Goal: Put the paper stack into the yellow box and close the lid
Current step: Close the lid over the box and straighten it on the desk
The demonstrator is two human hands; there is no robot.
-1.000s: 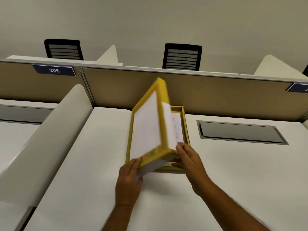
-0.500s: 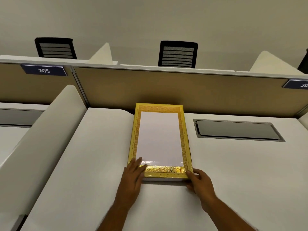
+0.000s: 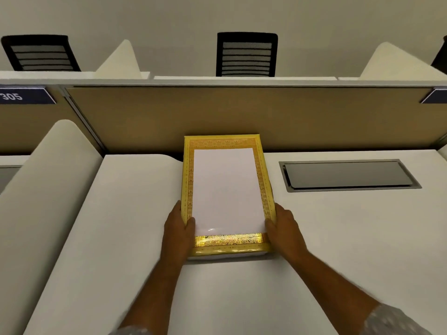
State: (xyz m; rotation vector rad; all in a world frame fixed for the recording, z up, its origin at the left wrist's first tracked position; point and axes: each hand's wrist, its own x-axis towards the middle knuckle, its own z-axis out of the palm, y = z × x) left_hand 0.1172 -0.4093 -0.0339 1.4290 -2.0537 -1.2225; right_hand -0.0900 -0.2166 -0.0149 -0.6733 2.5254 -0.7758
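Gripping the glossy rectangular yellow box (image 3: 227, 247) — lid (image 3: 226, 189) down — left hand (image 3: 179, 232) and right hand (image 3: 284, 229).

The blue partition sign (image 3: 23, 96) reads "305".

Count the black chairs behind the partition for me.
2 in clear view: one chair far left, one chair centre, straight beyond the yellow box. A dark shape at the right edge may be a third.
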